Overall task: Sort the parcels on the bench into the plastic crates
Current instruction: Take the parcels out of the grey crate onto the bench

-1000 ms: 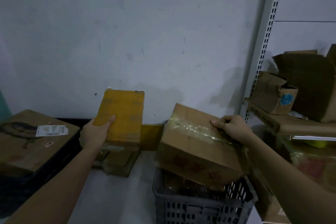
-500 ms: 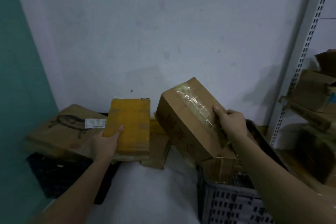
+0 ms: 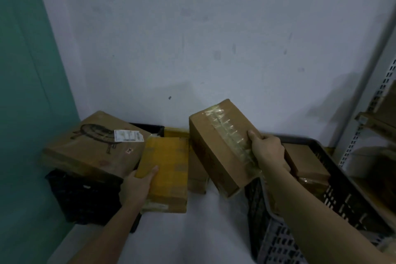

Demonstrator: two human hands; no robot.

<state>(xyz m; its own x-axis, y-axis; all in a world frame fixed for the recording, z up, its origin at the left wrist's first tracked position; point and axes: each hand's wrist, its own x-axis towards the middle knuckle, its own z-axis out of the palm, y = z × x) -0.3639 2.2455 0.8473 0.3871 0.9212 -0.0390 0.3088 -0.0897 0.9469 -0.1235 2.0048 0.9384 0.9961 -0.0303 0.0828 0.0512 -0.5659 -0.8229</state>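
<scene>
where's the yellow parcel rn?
Head view, left of centre: the yellow parcel is held by the left hand, between the large brown box and the taped carton.

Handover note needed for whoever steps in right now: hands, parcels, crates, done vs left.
Left hand grips the yellow parcel, held between the two crates.
Right hand grips the taped brown box, tilted above the left edge of the grey crate.
Done: grey crate holds at least two brown parcels; a large printed box lies across the black crate.
Left: drop both held parcels into crates; small boxes remain against the wall behind.
</scene>
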